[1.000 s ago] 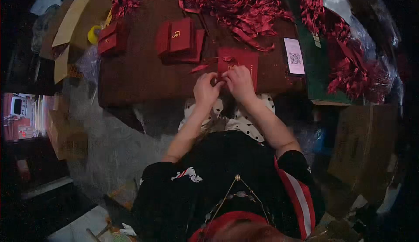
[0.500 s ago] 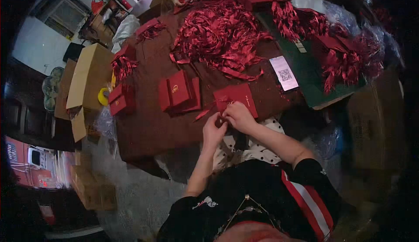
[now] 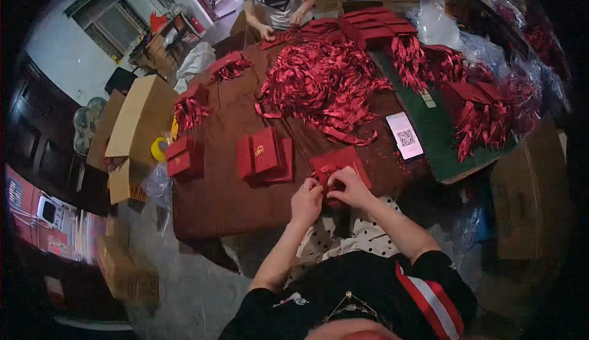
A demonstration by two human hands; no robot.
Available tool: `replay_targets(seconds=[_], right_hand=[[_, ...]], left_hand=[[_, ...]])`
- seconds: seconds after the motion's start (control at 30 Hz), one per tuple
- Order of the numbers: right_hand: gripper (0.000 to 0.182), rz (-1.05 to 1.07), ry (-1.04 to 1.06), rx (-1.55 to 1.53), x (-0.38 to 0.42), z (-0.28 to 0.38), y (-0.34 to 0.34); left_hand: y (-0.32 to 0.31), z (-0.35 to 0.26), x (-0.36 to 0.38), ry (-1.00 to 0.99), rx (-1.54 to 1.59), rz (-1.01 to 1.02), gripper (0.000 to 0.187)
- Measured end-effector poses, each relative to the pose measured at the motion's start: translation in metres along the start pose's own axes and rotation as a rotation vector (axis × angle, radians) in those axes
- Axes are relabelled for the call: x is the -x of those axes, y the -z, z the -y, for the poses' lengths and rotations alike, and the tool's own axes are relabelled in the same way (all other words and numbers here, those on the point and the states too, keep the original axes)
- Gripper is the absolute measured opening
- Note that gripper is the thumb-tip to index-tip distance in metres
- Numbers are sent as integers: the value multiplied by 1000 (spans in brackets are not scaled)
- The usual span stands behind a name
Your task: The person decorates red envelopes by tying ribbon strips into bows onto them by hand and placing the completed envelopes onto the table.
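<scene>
A red box (image 3: 353, 159) lies flat at the table's near edge, with red ribbon on its left part. Over its near left corner, my left hand (image 3: 307, 200) has its fingers pressed together; what they hold is too small to name. My right hand (image 3: 351, 188) is bent over the box with thumb and forefinger curved towards each other, a gap between them, beside the left fingertips. Left of my hands stand red boxes with a gold mark (image 3: 261, 153). A big heap of red ribbons (image 3: 319, 82) lies beyond.
A white phone-like panel with a QR code (image 3: 405, 136) lies right of the box. Ribboned red bags (image 3: 478, 110) rest on a green board (image 3: 445, 156). Open cardboard box (image 3: 138, 113) and yellow tape roll (image 3: 159, 148) are at left. Across the table, a person (image 3: 279, 0) handles red pieces.
The view has tilted up, so the table sits lower and more of the other person shows. My right thumb and forefinger have spread apart, and my hands have separated slightly.
</scene>
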State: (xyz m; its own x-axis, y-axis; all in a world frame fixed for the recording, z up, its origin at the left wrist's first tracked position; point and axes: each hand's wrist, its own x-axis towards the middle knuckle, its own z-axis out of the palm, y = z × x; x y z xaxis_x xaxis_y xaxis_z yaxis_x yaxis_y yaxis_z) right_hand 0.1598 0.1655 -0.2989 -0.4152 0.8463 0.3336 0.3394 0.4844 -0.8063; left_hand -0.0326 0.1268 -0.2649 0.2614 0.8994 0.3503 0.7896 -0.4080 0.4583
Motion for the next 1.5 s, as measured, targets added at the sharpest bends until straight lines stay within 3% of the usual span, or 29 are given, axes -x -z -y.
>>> replay_targets(seconds=[0.1, 0.13, 0.17, 0.27, 0.37, 0.47, 0.53, 0.57, 0.67, 0.7, 0.73, 0.83, 0.93, 1.03, 1.1, 1.2, 1.23, 1.27, 1.3, 1.37, 1.43, 1.5], right_hand=[[47, -153, 97, -24, -2, -8, 10], [46, -188, 109, -63, -2, -15, 11], [45, -227, 5, 0, 1, -8, 15], [41, -178, -173, -221, 3, -10, 15], [32, -227, -5, -65, 1, -16, 7], [29, -215, -116, -159, 2, -14, 6], [26, -222, -133, -329, 0, -25, 5], [25, -229, -172, -482, -1, -36, 2], [22, -203, -469, -626, -12, -12, 38], [26, -346, -408, -408, -18, -2, 48], [29, -523, -88, 24, -26, -20, 58], [28, -644, -160, 539, -36, -48, 88], [39, -473, -608, 682, -55, -51, 96], [30, -504, -524, 744, -56, -92, 87], [23, -448, -517, 727, -55, -74, 94], [24, -680, -152, 509, -49, -74, 100], [22, -723, -136, 310, -54, -65, 105], [21, -763, -123, 111, -60, -57, 109], [24, -744, -268, -256, -66, -43, 114], [24, -736, -293, -515, -73, 24, 135], [22, -771, 0, -503, -85, 40, 146], [21, -790, 74, -666, -81, 64, 160]], left_hand=[[-1, 13, 7, -95, -57, -39, 14], [9, 17, 11, -32, -195, 41, 11], [20, 16, 15, 81, -214, 6, 7], [46, 40, 48, 180, -241, -95, 2], [44, 40, 68, 276, -220, -36, 8], [35, 32, 65, 263, -267, -261, 37], [32, 14, 52, 117, -243, -296, 46], [29, -1, 43, -54, -186, -262, 53], [6, -23, 26, -195, -86, 126, 74], [-4, -21, 27, -193, -109, 225, 76], [-7, -24, 27, -161, -88, 254, 74], [-20, -11, 42, -196, -123, 136, 66], [-15, -13, 48, -201, -6, 104, 60], [-1, -19, 53, -255, -93, 16, 52], [19, -30, 46, -256, -39, -164, 42], [47, -40, 32, -167, 99, -376, 24], [52, -44, 28, -106, 208, -436, 18], [56, -42, 20, 0, 281, -398, 17], [59, -40, 12, 106, 355, -356, 16], [47, -27, -3, 283, 386, -289, 22], [42, -13, -22, 393, 445, -187, 33], [18, 20, -32, 461, 419, -80, 34]])
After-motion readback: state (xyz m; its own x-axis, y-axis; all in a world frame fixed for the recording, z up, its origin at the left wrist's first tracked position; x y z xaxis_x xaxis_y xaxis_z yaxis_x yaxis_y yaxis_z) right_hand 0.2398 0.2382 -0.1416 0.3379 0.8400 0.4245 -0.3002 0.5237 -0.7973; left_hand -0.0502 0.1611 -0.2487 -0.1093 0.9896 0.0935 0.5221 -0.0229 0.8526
